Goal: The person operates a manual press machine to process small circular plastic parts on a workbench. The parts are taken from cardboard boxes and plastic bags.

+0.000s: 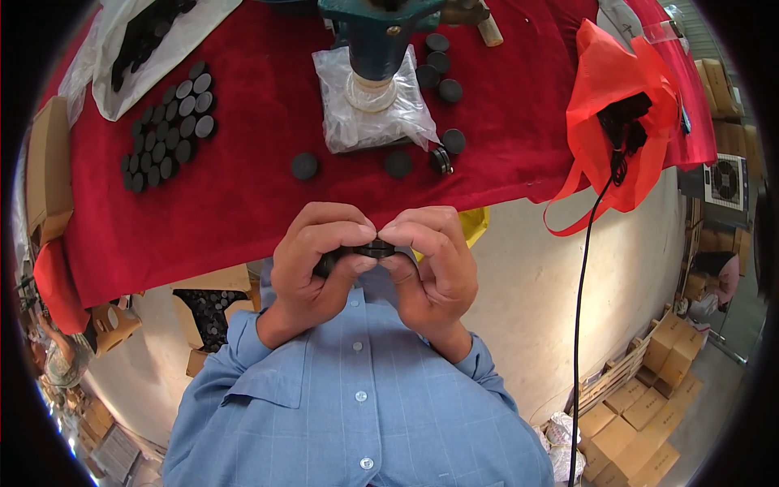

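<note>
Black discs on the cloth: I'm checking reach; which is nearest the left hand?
The lone disc left of the clear plastic; others lie farther from the left hand.

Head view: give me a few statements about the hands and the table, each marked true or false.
1. The left hand and right hand pinch a small black part. True.
2. The table is covered in green cloth. False: the cloth is red.
3. A black cable hangs from the orange-red bag. True.
4. The large cluster of round pieces lies at the picture's right. False: the cluster lies at the left.
</note>
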Demonstrator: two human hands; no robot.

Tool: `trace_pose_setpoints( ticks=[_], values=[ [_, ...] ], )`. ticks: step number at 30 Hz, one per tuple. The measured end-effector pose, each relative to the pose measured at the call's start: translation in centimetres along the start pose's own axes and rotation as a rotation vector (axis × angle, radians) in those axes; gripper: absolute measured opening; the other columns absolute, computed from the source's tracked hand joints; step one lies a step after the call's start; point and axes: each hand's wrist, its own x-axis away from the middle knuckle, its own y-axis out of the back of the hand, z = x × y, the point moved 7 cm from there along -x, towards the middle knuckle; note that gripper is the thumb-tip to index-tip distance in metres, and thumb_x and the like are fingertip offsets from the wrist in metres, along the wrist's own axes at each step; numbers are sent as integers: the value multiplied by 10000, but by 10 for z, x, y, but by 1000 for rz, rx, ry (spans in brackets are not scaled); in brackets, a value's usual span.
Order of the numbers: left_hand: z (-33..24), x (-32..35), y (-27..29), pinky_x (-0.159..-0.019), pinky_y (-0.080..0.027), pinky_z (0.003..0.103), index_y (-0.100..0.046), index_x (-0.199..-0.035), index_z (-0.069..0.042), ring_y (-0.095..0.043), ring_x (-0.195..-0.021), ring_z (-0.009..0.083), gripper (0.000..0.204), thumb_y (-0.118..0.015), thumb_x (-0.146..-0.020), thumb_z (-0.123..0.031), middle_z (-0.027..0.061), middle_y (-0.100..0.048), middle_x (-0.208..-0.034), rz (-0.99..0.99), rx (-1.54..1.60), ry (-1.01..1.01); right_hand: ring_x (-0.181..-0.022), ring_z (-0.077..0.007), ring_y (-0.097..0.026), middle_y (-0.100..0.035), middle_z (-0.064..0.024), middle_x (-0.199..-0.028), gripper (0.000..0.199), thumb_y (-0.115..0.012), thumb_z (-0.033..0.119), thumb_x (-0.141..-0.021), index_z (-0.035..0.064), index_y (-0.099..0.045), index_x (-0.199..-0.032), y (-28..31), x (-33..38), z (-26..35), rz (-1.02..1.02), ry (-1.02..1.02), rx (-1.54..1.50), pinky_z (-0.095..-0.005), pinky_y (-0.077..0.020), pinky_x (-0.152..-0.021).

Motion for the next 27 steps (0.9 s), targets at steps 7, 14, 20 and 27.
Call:
trace_pose_setpoints(
  ticks=[7, 14, 20, 27],
  values=[
    [-2, 6, 2, -688, -544, 298, -661, -1001, 19, -671, -831, 227, 197, -754, -827, 27, 155, -684, -917, -72, -64, 11, -875, -278, -594, -646, -110, -964, 228, -739, -3, -821, 16, -676, -1040, -6, 5, 1, -36, -22, 4, -359, -492, -746],
    [67, 35, 7, -696, -499, 249, -573, -1226, 0, -611, -923, 156, 307, -550, -1058, -256, 74, -619, -1114, -246, 564, 619, -776, -233, -632, -634, -127, -1011, 399, -793, 50, -822, 6, -619, -1179, -26, -2, -17, 70, -281, -121, -327, -513, -688],
    [77, 39, -1, -581, -485, 224, -613, -1176, -63, -578, -956, 158, 326, -490, -1076, -348, 61, -558, -1110, -473, 1205, 1069, -832, -283, -664, -591, -151, -1049, 485, -814, 133, -814, 7, -588, -1223, -12, -8, -71, -25, -225, 580, -362, -552, -714],
    [92, 31, -2, -646, -463, 226, -648, -981, -69, -569, -820, 119, 197, -622, -1020, -260, 32, -612, -939, -92, 942, 850, -893, -327, -664, -601, -142, -1074, 382, -792, 71, -800, 31, -639, -1147, -16, -10, -78, -41, -238, 630, -400, -568, -721]
  ],
)
